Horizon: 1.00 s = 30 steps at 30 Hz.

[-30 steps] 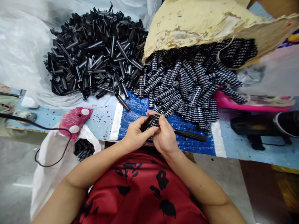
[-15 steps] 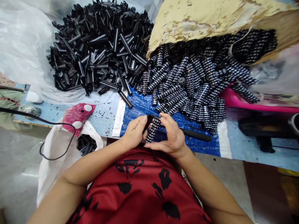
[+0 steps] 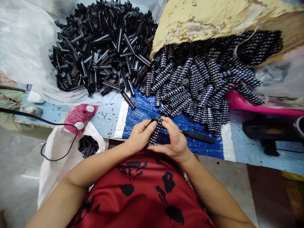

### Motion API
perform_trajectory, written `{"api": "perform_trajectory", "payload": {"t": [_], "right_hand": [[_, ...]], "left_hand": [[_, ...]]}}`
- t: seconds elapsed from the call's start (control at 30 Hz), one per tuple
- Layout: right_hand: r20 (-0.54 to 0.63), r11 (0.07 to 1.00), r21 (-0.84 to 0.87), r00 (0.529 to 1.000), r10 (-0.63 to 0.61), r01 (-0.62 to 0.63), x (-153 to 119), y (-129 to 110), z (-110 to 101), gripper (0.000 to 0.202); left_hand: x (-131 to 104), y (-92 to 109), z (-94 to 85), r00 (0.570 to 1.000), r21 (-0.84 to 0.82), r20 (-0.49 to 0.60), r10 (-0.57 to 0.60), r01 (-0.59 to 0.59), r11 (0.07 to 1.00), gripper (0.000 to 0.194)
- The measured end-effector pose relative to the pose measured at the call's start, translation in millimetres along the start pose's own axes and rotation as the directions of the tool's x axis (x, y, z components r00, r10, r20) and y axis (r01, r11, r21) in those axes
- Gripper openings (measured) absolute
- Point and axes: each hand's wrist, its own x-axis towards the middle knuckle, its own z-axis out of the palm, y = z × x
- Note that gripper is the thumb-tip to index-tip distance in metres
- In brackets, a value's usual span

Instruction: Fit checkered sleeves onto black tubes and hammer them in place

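In front of my waist, both hands are closed on one short black tube with rows of small white squares (image 3: 155, 133). My left hand (image 3: 139, 135) presses its thumb on the tube's left side, and a plain black plastic piece (image 3: 154, 118) shows at the top by its fingers. My right hand (image 3: 175, 139) spans the tube from end to end, fingertips at the top and thumb at the bottom. Just beyond my right hand lies a black-handled tool (image 3: 198, 136); its front part is hidden behind the hand.
Plain black tubular pieces (image 3: 102, 60) are heaped at the back left. A pile of white-patterned black tubes (image 3: 187, 82) spills from a torn yellow sack (image 3: 190, 22). A pink packet (image 3: 79, 117) sits by a white bag (image 3: 54, 152) at the left edge. A black device (image 3: 268, 129) stands right.
My left hand has moved slightly right and its thumb now lies against the patterned tube. The plain black piece, which stood apart on the left, is now up against the tube.
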Motion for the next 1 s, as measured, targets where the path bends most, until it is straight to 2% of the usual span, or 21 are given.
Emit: {"api": "perform_trajectory", "payload": {"t": [0.1,0.27,0.4,0.57,0.67,0.77,0.87,1.0], "right_hand": [[-0.025,0.997,-0.058,0.998,-0.054,0.052,0.1,-2.6,-3.9,0.111],[-0.032,0.974,-0.159,0.985,-0.169,0.162,2.3,-3.6,-1.8,0.108],[-0.009,0.962,-0.213,0.984,-0.178,0.172,2.1,-3.2,1.4,0.103],[0.007,0.957,-0.216,0.981,-0.195,0.192,1.3,-4.8,2.9,0.097],[0.004,0.958,-0.216,0.981,-0.192,0.188,1.8,-4.5,5.2,0.095],[-0.005,0.956,-0.233,0.983,-0.183,0.177,0.9,-2.4,6.7,0.097],[-0.009,0.959,-0.235,0.986,-0.165,0.158,-1.8,-0.3,6.4,0.101],[0.020,0.974,-0.195,0.993,-0.117,0.119,-4.8,-0.6,7.4,0.104]], "left_hand": [[-2.1,3.1,3.6,0.995,-0.123,-0.016,-0.096,0.094,0.988,0.067],[-3.9,8.8,11.2,0.996,-0.146,-0.086,-0.024,0.012,0.989,0.059],[-3.9,7.3,14.9,0.998,-0.326,-0.032,-0.060,0.046,0.944,0.049],[-4.5,3.0,18.0,0.995,-0.356,-0.062,-0.082,0.054,0.933,0.055],[-3.8,3.5,19.0,0.989,-0.445,-0.067,-0.129,0.086,0.892,0.051],[-2.0,4.9,15.4,0.984,-0.542,-0.023,-0.175,0.135,0.829,0.045],[0.1,6.3,4.8,0.972,-0.570,0.076,-0.221,0.224,0.791,0.040],[2.5,9.6,-12.5,0.913,-0.507,0.238,-0.332,0.408,0.760,0.043]]}}
